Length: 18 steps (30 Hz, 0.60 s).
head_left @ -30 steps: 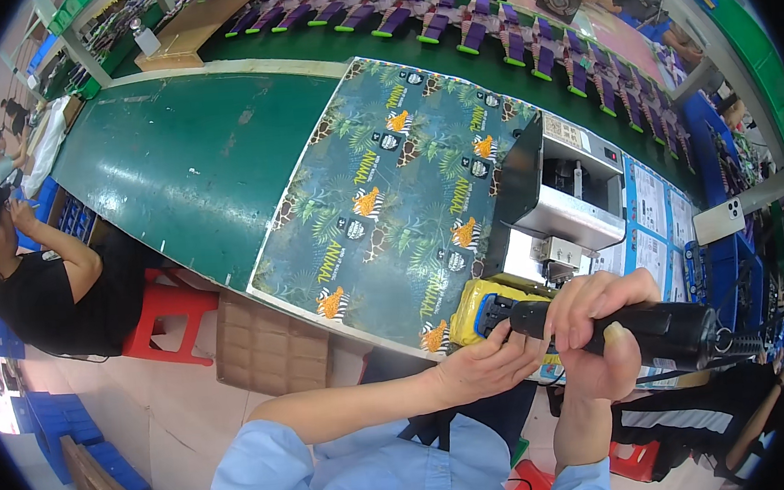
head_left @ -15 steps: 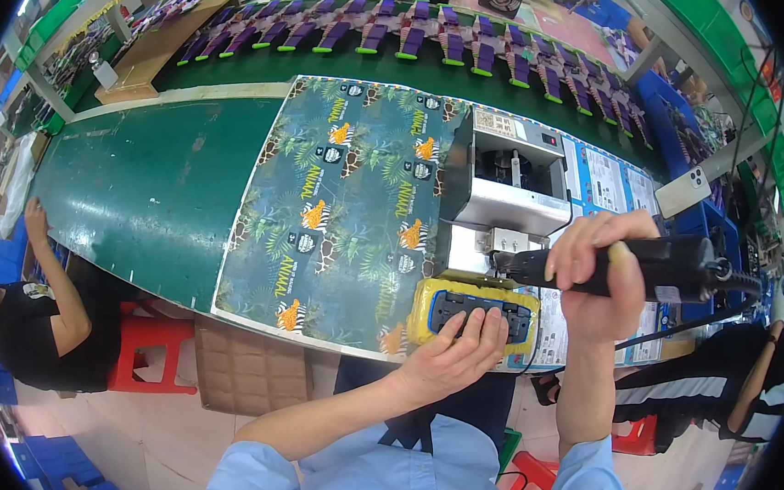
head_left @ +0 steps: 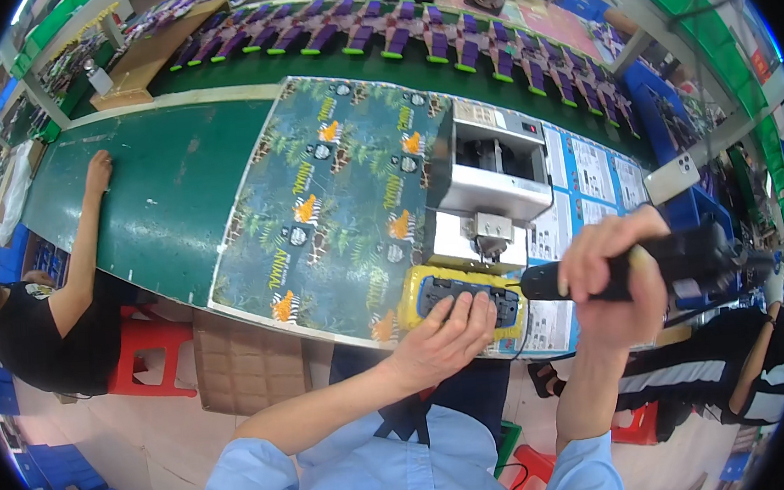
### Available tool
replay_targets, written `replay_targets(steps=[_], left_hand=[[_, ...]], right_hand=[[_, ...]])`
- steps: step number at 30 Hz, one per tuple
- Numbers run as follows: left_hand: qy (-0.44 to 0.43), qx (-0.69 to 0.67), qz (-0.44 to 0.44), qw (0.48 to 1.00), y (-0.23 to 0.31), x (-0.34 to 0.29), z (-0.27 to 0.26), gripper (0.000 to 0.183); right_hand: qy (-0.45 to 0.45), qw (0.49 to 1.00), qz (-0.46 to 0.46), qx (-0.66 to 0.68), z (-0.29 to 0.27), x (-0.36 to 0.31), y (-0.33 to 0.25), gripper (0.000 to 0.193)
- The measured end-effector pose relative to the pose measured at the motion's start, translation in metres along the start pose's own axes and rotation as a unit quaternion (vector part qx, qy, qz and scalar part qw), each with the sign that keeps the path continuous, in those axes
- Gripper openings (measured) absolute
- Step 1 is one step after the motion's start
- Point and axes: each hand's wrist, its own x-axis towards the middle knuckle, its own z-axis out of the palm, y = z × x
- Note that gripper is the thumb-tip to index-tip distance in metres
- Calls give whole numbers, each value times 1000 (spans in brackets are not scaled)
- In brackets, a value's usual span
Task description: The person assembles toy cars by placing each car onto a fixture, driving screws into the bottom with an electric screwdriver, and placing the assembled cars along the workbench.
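Note:
My right hand (head_left: 617, 273) is wrapped round a black electric screwdriver (head_left: 688, 260), which lies nearly level with its tip pointing left. That tip is close to the right end of a yellow fixture (head_left: 410, 310); whether it touches anything there I cannot tell. A black plastic housing with a blue edge (head_left: 442, 290) sits in the fixture. My left hand (head_left: 444, 340) presses its fingers together on the housing's near side and covers part of it. Just behind the fixture stands a metal screw feeder (head_left: 504, 181).
Patterned printed sheets (head_left: 314, 196) cover the bench under the feeder. Behind runs a green conveyor with rows of purple-and-green parts (head_left: 399, 40). A white phone (head_left: 672, 179) is at the right. A co-worker's arm (head_left: 87, 237) rests on the green table (head_left: 175, 184) at left.
My right hand has drawn the screwdriver from the feeder's front toward the fixture's right end. My left hand stays on the housing. The co-worker's arm has reached further onto the table.

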Motion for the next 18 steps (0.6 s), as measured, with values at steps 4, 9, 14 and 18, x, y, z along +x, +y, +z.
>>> replay_targets(steps=[4, 9, 14, 18], left_hand=[[5, 11, -2, 1000, -3, 1, 1, 43], [5, 8, -1, 1000, -3, 1, 3, 42], [1, 17, -5, 1000, -2, -2, 4, 40], [12, 28, -24, 999, -8, -5, 0, 34]], right_hand=[[-7, 1000, 19, 6, -13, -20, -22, 29], [22, 999, 43, 7, -21, -33, -8, 29], [22, 995, 36, -88, -17, -38, 11, 27], [42, 996, 72, 33, -19, -44, 24, 32]])
